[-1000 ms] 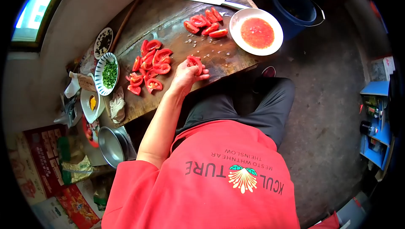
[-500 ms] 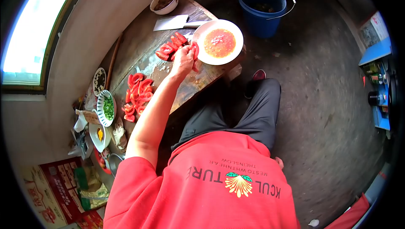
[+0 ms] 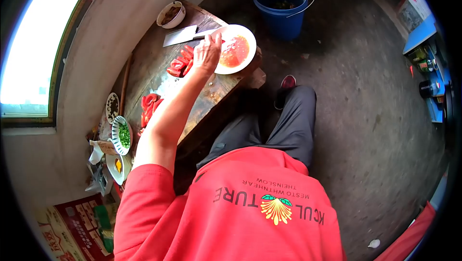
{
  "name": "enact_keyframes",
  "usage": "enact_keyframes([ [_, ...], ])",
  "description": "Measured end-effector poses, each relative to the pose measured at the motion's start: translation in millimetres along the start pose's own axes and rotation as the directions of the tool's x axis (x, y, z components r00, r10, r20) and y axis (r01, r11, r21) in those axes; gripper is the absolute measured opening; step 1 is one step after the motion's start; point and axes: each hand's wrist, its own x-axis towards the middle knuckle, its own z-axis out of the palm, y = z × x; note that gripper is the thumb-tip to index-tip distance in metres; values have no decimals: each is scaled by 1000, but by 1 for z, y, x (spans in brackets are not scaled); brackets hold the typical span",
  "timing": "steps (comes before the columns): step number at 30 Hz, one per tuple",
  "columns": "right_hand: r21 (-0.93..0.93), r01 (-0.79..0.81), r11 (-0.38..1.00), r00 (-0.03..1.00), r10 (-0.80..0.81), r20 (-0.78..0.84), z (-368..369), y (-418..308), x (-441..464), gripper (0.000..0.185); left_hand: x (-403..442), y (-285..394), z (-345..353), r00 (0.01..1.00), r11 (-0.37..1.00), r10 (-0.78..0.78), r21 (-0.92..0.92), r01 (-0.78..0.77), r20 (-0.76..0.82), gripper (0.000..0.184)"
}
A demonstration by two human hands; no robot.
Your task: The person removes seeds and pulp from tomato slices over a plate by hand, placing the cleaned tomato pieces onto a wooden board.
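Note:
My left hand [image 3: 208, 53] is at the near rim of a white bowl [image 3: 249, 35] of red, pulpy liquid with seeds. Its fingers are curled on a tomato piece [image 3: 222, 41], of which only a little red shows. Just beside the hand, cut tomato wedges [image 3: 180, 63] lie on the wooden table [image 3: 211, 92]. More tomato pieces [image 3: 149, 104] are partly covered by my forearm. A cleaver [image 3: 180, 36] rests behind the wedges, its handle reaching toward the bowl. My right hand is out of sight.
A bowl of brown food [image 3: 172, 14] stands at the table's far end. Chopped greens fill a striped bowl [image 3: 115, 135]; a white dish [image 3: 121, 177] holds something yellow. On the floor are a blue bucket [image 3: 279, 18] and, to the right, a blue shelf [image 3: 439, 88].
My left hand has turned and risen over the bowl's rim with the tomato piece. The view has shifted slightly, and the right fingertips seen before at my side are gone.

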Motion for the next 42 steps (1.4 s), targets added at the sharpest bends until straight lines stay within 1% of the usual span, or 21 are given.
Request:
enact_keyframes([
  [1, -21, 16, 1000, 1000, -16, -3, -1, 8, 7, 18, 1, -1, -15, 1000, 998, -27, -57, 28, 8, 39],
  [2, 35, -54, 998, 999, 54, 6, -2, -39, -17, 19, 5, -3, -20, 996, 988, -87, -132, 86, -1, 42],
  [4, 144, -193, 971, 981, 191, 24, -4, -151, -74, 19, 4, -12, -24, 997, 991, -45, -125, 36, -68, 43],
  [5, 118, -190, 975, 982, 191, 7, -3, -158, -76, 19, 5, -17, -22, 997, 984, -76, -164, 71, -24, 46],
  [9, 67, -163, 984, 985, 166, -47, -3, -190, -93, 17, 5, -17, -60, 979, 965, -151, -234, 115, -140, 47],
  [12, 89, -136, 987, 987, 142, -71, -2, -192, -97, 17, 2, -3, -80, 871, 912, -332, -359, 199, -363, 41],
  [13, 99, -132, 986, 987, 140, -76, -3, -186, -99, 17, 4, -12, -36, 938, 927, -252, -337, 164, -237, 34],
  [14, 87, -120, 989, 990, 126, -67, -7, -184, -103, 17, -2, -7, -34, 939, 894, -206, -337, 296, 276, 30],
  [15, 85, -103, 991, 992, 109, -59, -7, -185, -106, 17, 0, -10, 6, 887, 847, -300, -329, 416, 350, 28],
  [16, 158, -93, 983, 995, 99, -32, -4, -175, -105, 17, -2, -2, -16, 830, 727, -407, -414, 548, 382, 31],
  [18, 355, -88, 931, 996, 77, 45, 1, -137, -86, 17, -8, -15, 33, 930, 712, -321, -603, 360, 177, 33],
  [19, 463, -101, 881, 994, 65, 93, 0, -108, -71, 17, -8, -14, 15, 820, 388, -360, -727, 566, 446, 34],
  [20, 376, -55, 925, 996, 27, 81, -3, -85, -55, 17, -9, -11, -11, 666, 12, -287, -693, 721, 688, 35],
  [21, 290, -2, 957, 997, -20, 73, -2, -73, -40, 17, -15, -9, -21, 647, -234, -266, -699, 676, 715, 38],
  [22, 203, 56, 978, 995, -71, 71, -2, -61, -27, 17, -20, -13, -20, 645, -395, -203, -664, 634, 737, 37],
  [23, 329, 95, 940, 995, -97, -11, -3, -100, -60, 19, -25, -16, -15, 663, -492, -113, -622, 610, 740, 33],
  [24, 326, 73, 943, 997, -74, -8, -8, -130, -76, 19, -31, -17, -21, 683, -580, -22, -565, 586, 730, 28],
  [26, 319, 26, 947, 1000, -25, -7, -14, -186, -102, 21, -45, -18, -26, 755, -665, 151, -500, 555, 637, 33],
  [29, 389, -60, 919, 995, 88, -54, -23, -219, -98, 22, -68, -14, -46, 804, -702, 215, -484, 522, 555, 37],
  [34, 444, 67, 893, 997, -42, -66, -35, -274, -106, 22, -86, -11, -53, 802, -685, 210, -501, 528, 559, 35],
  [42, 441, 139, 887, 990, -133, -45, -10, -332, -137, 26, -81, -2, -60, 832, -484, -61, -745, 459, 552, 28],
])
